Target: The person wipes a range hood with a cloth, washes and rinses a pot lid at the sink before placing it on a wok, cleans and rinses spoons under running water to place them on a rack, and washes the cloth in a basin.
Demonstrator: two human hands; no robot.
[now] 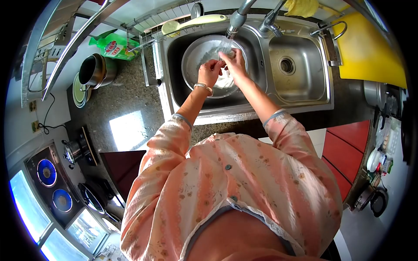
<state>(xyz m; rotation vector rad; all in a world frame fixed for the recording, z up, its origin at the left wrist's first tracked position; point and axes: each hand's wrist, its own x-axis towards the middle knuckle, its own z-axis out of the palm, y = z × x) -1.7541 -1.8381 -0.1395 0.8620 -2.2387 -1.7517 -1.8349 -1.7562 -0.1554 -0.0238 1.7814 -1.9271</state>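
Note:
Water runs from the faucet [235,22] in a spray over my hands, above a round metal basin [190,65] in the left sink bowl. My left hand [210,73], with a bracelet at the wrist, is closed with its fingertips pinched together. Close beside it, my right hand [235,63] is closed too, its fingers curled at the edge of the stream. Whatever sits between the fingertips is too small and blurred to name. Below the hands a whitish mass [225,81] shows in the basin, partly hidden by them.
The right sink bowl [300,82] has a drain. A green detergent bottle [114,46] and pots [96,71] stand on the left counter. A pale green ladle [191,24] lies behind the sink. A yellow board [361,50] stands at the right.

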